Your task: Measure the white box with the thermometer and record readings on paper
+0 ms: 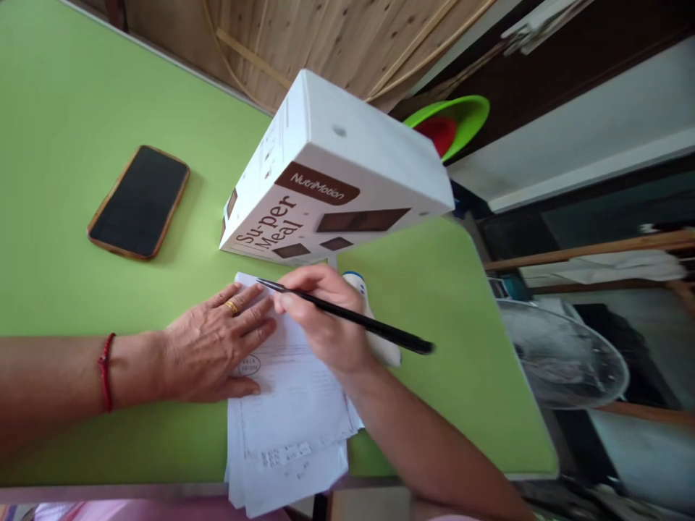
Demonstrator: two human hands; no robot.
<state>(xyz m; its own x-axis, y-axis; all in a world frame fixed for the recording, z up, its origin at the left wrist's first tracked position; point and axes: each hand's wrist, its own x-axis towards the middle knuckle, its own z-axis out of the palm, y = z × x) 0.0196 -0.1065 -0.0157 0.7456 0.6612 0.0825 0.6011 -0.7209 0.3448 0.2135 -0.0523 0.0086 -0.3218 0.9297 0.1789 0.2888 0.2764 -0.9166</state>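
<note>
My left hand (217, 344) lies flat with its fingers stretched over the left side of a stack of printed papers (296, 405). A gold ring is on one finger and a red cord bracelet (106, 373) circles the wrist. In my right hand (334, 315) is a slim black pen (380, 331), pinched near its tip. That tip points at the upper left of the top sheet, close to my left fingertips; whether it touches the paper I cannot tell. Behind the right hand, partly hidden, is a white object with a blue edge (388, 349).
Just beyond the papers stands a white NutriMotion box (374, 170) on the green table (439, 405). A dark phone (141, 202) in a brown case lies to the left. Off the table at right are a clear plastic bowl (570, 354) and a green basin (470, 119).
</note>
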